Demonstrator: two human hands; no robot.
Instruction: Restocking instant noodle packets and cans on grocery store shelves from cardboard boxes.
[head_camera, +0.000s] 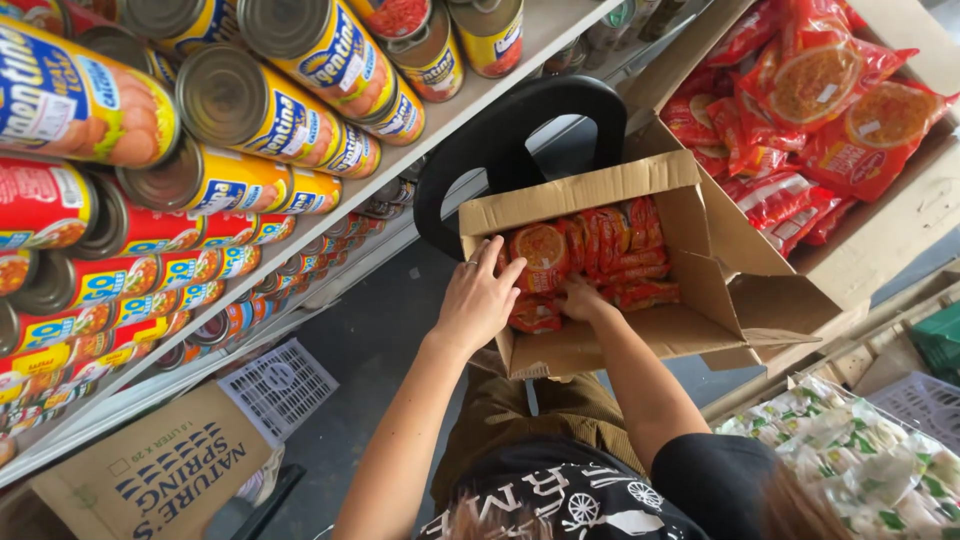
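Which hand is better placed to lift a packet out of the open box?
Probably the right hand: it is already down among the red packets inside the box. The left hand rests higher, on the box's near corner.

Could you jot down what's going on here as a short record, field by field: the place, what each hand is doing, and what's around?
Place: shop aisle, seen from above the person
Left hand: on the near rim of the open cardboard box, fingers on the red noodle packets
Right hand: inside the box, among the packets; its grip is hidden
Box support: appears to rest on a black cart handle
Left side: shelves of cans lying on their sides
Upper right: bigger carton of red packets
Lower right: basket of pale green packets
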